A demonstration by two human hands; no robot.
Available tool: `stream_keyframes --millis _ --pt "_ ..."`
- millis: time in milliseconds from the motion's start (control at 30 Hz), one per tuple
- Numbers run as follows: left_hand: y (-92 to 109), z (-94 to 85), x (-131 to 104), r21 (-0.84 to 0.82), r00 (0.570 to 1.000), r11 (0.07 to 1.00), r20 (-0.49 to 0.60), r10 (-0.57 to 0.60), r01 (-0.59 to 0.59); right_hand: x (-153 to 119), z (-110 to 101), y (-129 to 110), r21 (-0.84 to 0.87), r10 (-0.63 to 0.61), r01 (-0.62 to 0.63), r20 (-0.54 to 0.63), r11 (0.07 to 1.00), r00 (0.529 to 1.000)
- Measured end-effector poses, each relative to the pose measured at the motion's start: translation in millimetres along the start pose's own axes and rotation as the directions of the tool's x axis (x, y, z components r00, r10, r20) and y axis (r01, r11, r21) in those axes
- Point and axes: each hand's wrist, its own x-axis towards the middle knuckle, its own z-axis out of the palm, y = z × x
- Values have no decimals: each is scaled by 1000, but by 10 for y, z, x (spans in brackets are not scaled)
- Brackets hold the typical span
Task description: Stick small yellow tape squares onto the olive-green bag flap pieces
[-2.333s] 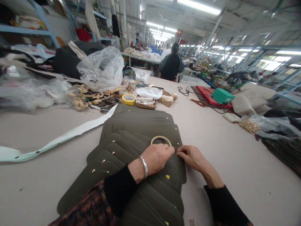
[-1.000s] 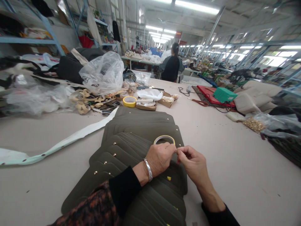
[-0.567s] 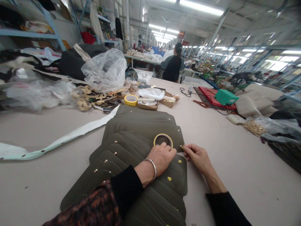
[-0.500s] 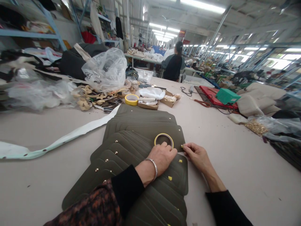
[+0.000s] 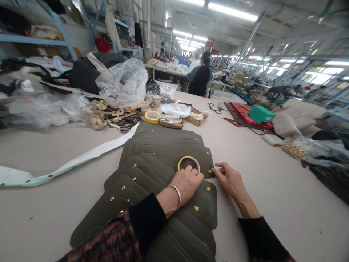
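Note:
Overlapping dark olive panels (image 5: 163, 145) lie fanned out on the table before me, with small metal studs along their edges. My left hand (image 5: 188, 181) rests on them, its curled fingers gripping the near rim of a roll of yellow tape (image 5: 188, 158) that stands partly tilted. Just off the panels' right edge is my right hand (image 5: 229, 179), thumb and forefinger parted, nothing visible between them. Beside its fingertips a small piece of yellow tape (image 5: 209, 171) sticks to a panel corner. Another yellow piece (image 5: 196, 208) shows on a panel nearer to me.
A second yellow tape roll (image 5: 152, 116) and an open box of metal parts (image 5: 196, 116) stand behind the panels. Clear plastic bags (image 5: 122, 80) and strap scraps pile up at left. A green box (image 5: 261, 114) sits at right. A person (image 5: 200, 78) sits farther back.
My right fingers have parted and drawn slightly away from the panel corner, leaving the yellow tape piece there in sight. My left hand stays nearly still on the roll.

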Motion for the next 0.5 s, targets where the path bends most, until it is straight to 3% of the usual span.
stream_keyframes --millis 100,167,400,500 --pt "-6 -6 6 5 1000 1000 -11 3 -3 -96 -20 2 38 -221 221 0 974 975" --pt "-11 -19 5 12 1000 1000 -23 11 -10 -103 4 -29 26 -300 299 51 954 953" --pt "-4 -89 -81 7 998 998 -26 60 -60 191 40 -165 -106 -18 48 270 993 963" --pt "-34 -129 -137 -8 988 994 -111 108 -109 207 -18 -245 -102 26 9 337 995 941"
